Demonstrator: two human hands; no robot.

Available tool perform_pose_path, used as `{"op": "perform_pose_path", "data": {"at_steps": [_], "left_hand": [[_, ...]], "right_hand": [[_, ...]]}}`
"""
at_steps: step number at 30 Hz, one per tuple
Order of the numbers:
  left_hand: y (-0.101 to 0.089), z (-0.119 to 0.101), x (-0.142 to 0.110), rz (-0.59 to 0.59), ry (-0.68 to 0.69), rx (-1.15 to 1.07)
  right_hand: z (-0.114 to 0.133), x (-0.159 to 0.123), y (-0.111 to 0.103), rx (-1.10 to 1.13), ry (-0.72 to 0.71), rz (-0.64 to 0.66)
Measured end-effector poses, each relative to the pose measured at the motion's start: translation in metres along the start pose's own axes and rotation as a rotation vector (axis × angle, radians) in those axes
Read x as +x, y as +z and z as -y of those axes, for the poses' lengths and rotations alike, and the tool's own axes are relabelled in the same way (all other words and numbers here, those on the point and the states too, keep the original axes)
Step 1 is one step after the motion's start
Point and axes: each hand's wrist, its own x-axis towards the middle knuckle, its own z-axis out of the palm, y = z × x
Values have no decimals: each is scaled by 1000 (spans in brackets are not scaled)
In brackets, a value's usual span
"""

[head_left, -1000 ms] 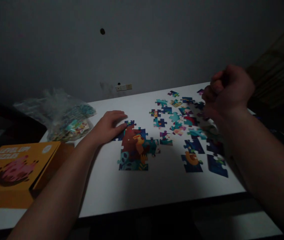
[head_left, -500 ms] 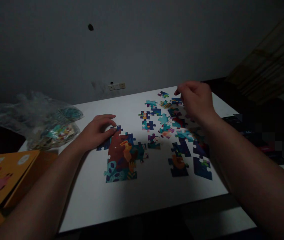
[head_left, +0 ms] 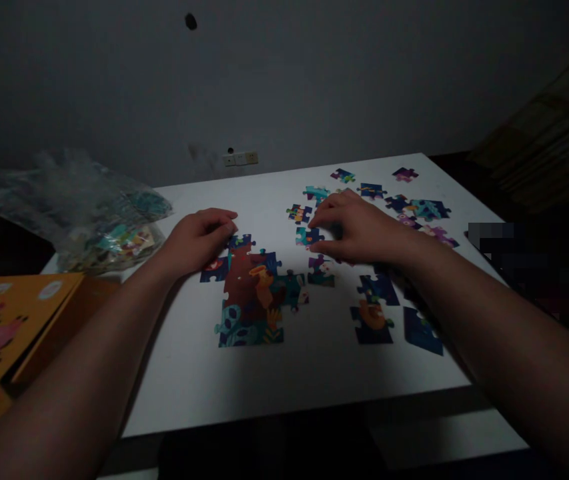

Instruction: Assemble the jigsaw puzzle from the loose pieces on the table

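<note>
On a smooth white rectangular table [head_left: 204, 390], 2 bare hands among flat cardboard puzzle parts. Between the forearms, nearer the left, a joined puzzle section [head_left: 244, 283] with a large reddish-brown figure, a tan figure and blue-spotted leaves.

At its upper left corner, a bare left hand [head_left: 197, 243], palm down, fingers loosely bent, thumb near forefinger; hold on anything impossible to tell. Just below that hand, against the section's left edge, a navy piece with a red patch [head_left: 214, 270].

Farther right, a bare right hand [head_left: 359, 227], half open, thumb and forefinger parted about a teal-and-navy piece [head_left: 305, 237]; contact with it impossible to tell.

Around and beyond the right hand, scattered loose pieces, among them a purple piece [head_left: 405, 175] toward the far right corner. Nearer, left of the right forearm, a navy piece with an orange curved figure [head_left: 371, 320].

At far left, a crumpled clear plastic bag [head_left: 77, 197] of more pieces, behind an orange cardboard box [head_left: 39, 307] with a pink picture.
</note>
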Motion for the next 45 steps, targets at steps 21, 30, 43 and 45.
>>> {"op": "perform_pose_path", "data": {"at_steps": [21, 30, 43, 45], "left_hand": [[3, 3, 6, -3, -24, -129], [5, 8, 8, -30, -31, -269], [6, 8, 8, -6, -22, -251], [6, 8, 8, -7, -16, -253]], "right_hand": [[33, -4, 3, 707, 356, -57], [27, -3, 4, 673, 376, -94], [29, -4, 2, 666, 378, -106], [30, -4, 2, 658, 386, -104]]}}
